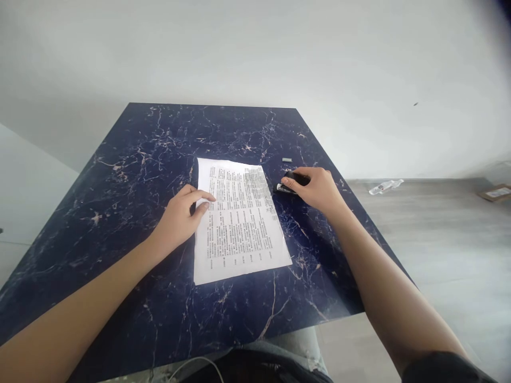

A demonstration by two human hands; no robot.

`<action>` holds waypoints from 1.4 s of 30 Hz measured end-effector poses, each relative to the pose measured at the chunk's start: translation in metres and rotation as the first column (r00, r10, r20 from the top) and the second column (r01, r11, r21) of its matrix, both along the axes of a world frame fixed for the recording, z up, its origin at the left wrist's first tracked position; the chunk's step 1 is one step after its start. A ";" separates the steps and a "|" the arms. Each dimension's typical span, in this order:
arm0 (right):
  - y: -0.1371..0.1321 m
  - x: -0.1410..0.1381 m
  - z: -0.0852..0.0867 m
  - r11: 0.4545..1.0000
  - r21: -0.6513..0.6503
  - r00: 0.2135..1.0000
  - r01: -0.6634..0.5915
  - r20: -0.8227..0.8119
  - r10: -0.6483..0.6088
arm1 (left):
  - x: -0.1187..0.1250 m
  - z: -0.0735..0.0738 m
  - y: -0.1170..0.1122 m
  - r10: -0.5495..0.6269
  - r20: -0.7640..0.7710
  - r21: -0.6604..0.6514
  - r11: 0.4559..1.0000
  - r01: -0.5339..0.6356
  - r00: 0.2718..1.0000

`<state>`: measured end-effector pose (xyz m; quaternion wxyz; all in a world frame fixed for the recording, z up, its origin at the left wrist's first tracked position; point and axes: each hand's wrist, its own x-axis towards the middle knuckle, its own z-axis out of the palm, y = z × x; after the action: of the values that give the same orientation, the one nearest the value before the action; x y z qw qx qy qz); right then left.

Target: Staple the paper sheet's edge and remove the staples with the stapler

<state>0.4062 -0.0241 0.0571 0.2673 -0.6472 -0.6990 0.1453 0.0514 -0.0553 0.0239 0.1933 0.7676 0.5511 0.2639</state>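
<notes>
Sheets of printed paper [239, 223] lie on a dark blue marbled table, the text turned sideways to me; whether it is one sheet or a stack I cannot tell. My left hand [184, 213] rests at the left edge of the paper, index finger and thumb apart with their tips on the page. To the right of the paper, my right hand [317, 187] is closed around a black stapler [286, 189], whose front end points left at the paper's right edge. A small silvery strip of staples [287, 159] lies just beyond the stapler.
The marbled table [159, 133] reaches back to a pale wall [247, 53]. On the grey floor to the right lie a clear plastic piece [386, 186] and a brown cardboard box [497, 192]. A white cable [195, 359] hangs over my lap.
</notes>
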 end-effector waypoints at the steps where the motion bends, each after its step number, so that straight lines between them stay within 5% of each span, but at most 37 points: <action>1: 0.000 -0.001 0.000 1.000 -0.003 1.000 -0.010 -0.003 0.010 | 0.000 0.000 0.000 -0.008 0.027 -0.005 1.000 0.008 1.000; 20: -0.012 -0.012 0.012 0.976 -0.128 0.982 -0.178 -0.080 0.168 | 0.005 0.014 -0.013 0.154 0.294 0.087 0.979 -0.187 0.943; 27: -0.005 -0.014 0.001 0.999 -0.022 0.999 0.037 -0.025 -0.038 | 0.007 0.013 -0.013 0.160 0.320 0.079 0.978 -0.194 0.934; 36: -0.005 -0.023 -0.006 0.996 -0.057 0.993 0.073 -0.089 -0.078 | 0.006 0.007 -0.011 0.022 0.207 -0.259 0.965 0.034 0.978; 42: -0.009 -0.025 -0.005 1.000 0.004 0.998 -0.010 -0.062 0.010 | 0.006 0.005 -0.009 0.061 0.295 -0.275 0.961 0.024 0.953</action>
<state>0.3815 -0.0328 0.0526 0.2891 -0.6385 -0.6938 0.1653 0.0571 -0.0642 0.0293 0.3773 0.6788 0.5538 0.3004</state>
